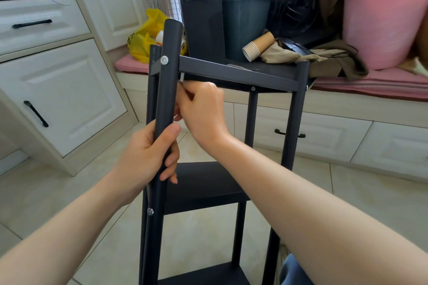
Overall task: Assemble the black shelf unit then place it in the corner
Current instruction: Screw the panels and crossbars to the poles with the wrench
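The black shelf unit [231,187] stands upright on the tiled floor right in front of you, its top shelf [238,71] level with the pink cushion [370,85] of the bench behind it, and nowhere near a corner yet. That bench is the biggest hazard: the computer tower [201,14], the dark bin [245,23] and the paper cups [257,46] sit crowded just beyond the top shelf, so if the frame tips away from you it will likely knock into them. Your left hand [148,155] is clenched around the near left post [166,90], which is what steadies the whole frame; loosen that hold while you turn the fastener and the post may twist or lean, leaving the joint crooked. Your right hand [203,109] is pinched on a small silver tool [182,77], probably a hex key, tucked under the shelf corner beside the post. The working end is hidden, so you cannot see how well it is seated, and a poorly seated key would slip and round out the head. The silver screw [164,60] on the outer face of the post sits on that same joint; force this one before the others are snug and the shelf may bind out of square.
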Demonstrator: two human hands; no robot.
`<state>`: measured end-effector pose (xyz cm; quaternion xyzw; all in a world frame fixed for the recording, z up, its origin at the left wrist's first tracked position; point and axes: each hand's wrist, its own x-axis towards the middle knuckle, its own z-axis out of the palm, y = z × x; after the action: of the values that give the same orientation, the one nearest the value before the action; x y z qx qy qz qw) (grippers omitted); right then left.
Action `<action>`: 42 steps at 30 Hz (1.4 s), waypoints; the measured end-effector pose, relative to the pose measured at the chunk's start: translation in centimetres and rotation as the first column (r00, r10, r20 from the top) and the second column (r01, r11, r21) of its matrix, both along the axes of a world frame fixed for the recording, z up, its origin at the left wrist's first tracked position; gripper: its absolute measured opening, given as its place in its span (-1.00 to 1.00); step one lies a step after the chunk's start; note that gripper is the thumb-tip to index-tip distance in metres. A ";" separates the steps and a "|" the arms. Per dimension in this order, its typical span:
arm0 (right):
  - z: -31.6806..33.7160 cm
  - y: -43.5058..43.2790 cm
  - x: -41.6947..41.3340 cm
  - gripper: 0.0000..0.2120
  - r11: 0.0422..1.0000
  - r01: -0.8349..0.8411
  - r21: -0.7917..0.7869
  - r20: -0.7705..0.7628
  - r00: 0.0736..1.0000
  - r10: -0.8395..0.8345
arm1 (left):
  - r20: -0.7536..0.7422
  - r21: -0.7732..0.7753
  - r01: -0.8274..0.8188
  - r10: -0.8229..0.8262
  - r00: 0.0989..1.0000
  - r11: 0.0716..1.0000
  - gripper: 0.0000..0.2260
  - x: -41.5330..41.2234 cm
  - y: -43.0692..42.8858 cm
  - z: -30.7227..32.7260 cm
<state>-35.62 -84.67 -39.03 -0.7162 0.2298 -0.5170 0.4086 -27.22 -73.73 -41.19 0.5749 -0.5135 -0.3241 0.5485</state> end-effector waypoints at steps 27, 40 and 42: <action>-2.3 -2.7 -5.3 -0.72 0.967 -0.005 -0.256 -0.546 0.826 -0.140 | 0.016 -0.016 -0.125 0.125 0.992 0.992 -0.74 1.9 -0.2 -0.8; -4.1 -6.4 -12.9 -0.74 0.935 0.287 -0.207 -0.629 0.693 -0.352 | 0.092 -0.005 -0.245 0.245 0.965 0.969 -0.79 4.0 0.2 -0.4; -4.1 -6.8 -13.4 -0.75 0.944 0.322 -0.076 -0.628 0.720 -0.297 | 0.100 0.000 -0.260 0.259 0.961 0.966 -0.80 4.1 0.2 -0.4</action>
<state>-49.01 -91.51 -43.15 -0.7910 0.4795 -0.3031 0.2293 -23.10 -73.57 -41.60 0.6562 -0.4583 -0.2237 0.5561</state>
